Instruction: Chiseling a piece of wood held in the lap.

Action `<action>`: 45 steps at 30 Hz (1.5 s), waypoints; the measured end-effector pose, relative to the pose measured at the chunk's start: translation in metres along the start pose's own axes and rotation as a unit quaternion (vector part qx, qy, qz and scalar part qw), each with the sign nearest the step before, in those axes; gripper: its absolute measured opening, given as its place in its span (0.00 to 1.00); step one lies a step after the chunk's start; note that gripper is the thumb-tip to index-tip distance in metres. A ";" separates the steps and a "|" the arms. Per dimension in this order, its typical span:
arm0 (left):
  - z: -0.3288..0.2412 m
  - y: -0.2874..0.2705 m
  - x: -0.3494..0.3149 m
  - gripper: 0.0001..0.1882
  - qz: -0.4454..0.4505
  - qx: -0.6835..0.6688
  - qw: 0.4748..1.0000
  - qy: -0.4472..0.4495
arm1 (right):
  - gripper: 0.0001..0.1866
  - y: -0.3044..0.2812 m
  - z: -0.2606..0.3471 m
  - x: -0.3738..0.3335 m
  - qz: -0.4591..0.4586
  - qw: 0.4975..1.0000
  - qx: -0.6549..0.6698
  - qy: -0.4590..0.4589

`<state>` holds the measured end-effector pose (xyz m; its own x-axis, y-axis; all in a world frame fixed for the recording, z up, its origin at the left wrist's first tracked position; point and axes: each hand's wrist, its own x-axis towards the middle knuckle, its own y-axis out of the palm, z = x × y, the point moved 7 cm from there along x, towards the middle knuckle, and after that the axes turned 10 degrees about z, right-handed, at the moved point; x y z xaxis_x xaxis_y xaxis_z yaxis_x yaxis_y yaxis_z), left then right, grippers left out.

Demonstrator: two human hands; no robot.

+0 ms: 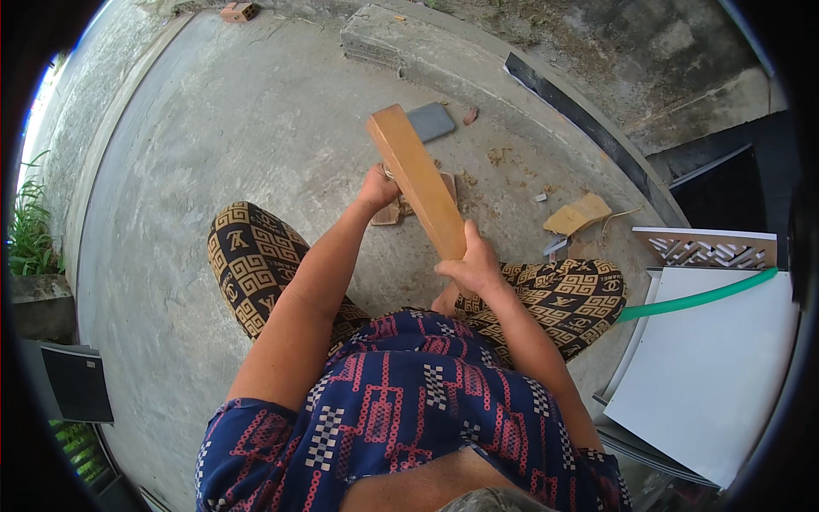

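Note:
A long, squared wooden block [420, 189], orange-brown, is held up at a slant in front of me. My right hand [478, 263] wraps round its near end, thumb on one side. Against the block's left side, about midway along, my left hand [378, 188] is closed, with its fingertips hidden behind the wood. A small pale band [389, 173] shows at its fingers. Under the block, a flat brown piece [386, 216] lies on the floor, mostly covered. Beyond it rests a dark grey rectangular slab [432, 121].
Crumbs and a yellowish broken piece [577, 214] lie on the concrete floor to the right, near a small reddish chip [471, 116]. A green hose [699, 296] crosses a white panel [708, 367]. A concrete step [444, 53] runs along the back. A brick [239, 12] lies far left.

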<state>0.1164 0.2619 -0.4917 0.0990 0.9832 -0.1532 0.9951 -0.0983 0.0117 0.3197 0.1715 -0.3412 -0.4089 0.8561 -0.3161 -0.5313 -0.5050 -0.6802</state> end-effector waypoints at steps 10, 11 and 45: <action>0.010 -0.038 -0.018 0.12 -0.169 -0.114 0.959 -0.199 | 0.31 0.002 -0.015 0.007 0.017 0.911 0.412 0.008; 0.018 -0.044 -0.020 0.13 -0.204 -0.150 0.945 -0.206 | 0.31 0.000 -0.017 0.008 0.018 0.911 0.413 0.007; 0.022 0.023 0.017 0.22 -0.049 0.162 0.985 -0.007 | 0.36 0.015 0.000 -0.006 0.060 0.979 0.194 -0.020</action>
<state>0.1407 0.2732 -0.5159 0.0000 0.9883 -0.1525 0.9461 -0.0494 -0.3202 0.3141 0.1590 -0.3502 -0.5103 0.7874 -0.3457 -0.7171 -0.6115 -0.3343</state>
